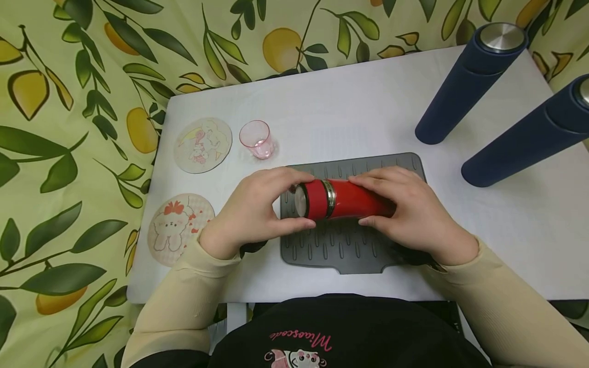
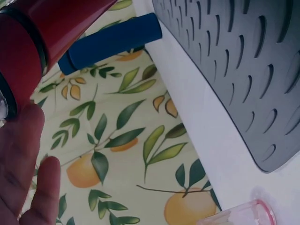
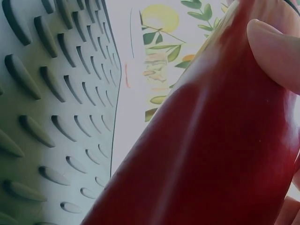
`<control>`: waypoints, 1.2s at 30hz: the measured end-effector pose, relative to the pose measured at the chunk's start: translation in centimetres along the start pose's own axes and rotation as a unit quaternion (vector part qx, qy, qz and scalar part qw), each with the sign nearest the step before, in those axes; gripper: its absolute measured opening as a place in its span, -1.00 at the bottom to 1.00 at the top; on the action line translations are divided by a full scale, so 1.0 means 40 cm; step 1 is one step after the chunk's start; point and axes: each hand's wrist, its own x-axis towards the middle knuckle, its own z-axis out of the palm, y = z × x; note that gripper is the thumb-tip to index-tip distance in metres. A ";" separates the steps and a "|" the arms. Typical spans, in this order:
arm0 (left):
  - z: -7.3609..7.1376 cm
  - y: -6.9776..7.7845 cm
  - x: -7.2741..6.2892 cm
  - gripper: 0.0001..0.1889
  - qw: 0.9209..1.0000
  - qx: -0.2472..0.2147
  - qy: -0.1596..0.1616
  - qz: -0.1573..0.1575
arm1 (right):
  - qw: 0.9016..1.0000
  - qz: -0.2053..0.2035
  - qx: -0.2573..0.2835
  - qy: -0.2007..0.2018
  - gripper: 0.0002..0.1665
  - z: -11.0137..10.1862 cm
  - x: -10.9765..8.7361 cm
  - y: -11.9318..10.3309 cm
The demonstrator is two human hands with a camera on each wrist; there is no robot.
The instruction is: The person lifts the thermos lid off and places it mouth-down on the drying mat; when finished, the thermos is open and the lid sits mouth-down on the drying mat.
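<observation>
A red thermos flask [image 1: 352,199] lies on its side in both hands, over the grey ribbed mat [image 1: 317,250]. Its silver-topped lid end points left, and a shiny band circles it below the red collar. My left hand [image 1: 257,204] holds the lid end, thumb on the near side and fingers on the far side. Around the body toward the base, my right hand [image 1: 409,209] grips with thumb and fingers apart. In the right wrist view the glossy red body [image 3: 201,140] fills much of the picture, raised above the mat.
A small pink-rimmed glass [image 1: 257,140] stands behind the mat's left corner. Two round cartoon coasters, one farther [image 1: 202,145] and one nearer [image 1: 177,230], lie at the left. Two tall navy flasks [image 1: 460,97] stand upright at the right of the white table [image 1: 322,117].
</observation>
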 end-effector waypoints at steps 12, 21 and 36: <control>-0.004 0.000 -0.007 -0.05 0.998 -0.007 -0.033 -0.045 | 1.000 0.004 0.002 -0.001 0.00 0.003 -0.002 -0.001; 0.003 -0.010 -0.017 -0.37 0.996 0.007 -0.002 0.084 | 1.000 0.007 0.004 -0.001 0.00 0.003 -0.006 0.003; 0.005 -0.013 -0.012 -0.34 1.000 0.023 -0.002 0.006 | 1.000 -0.009 0.009 -0.001 0.00 0.011 -0.009 -0.001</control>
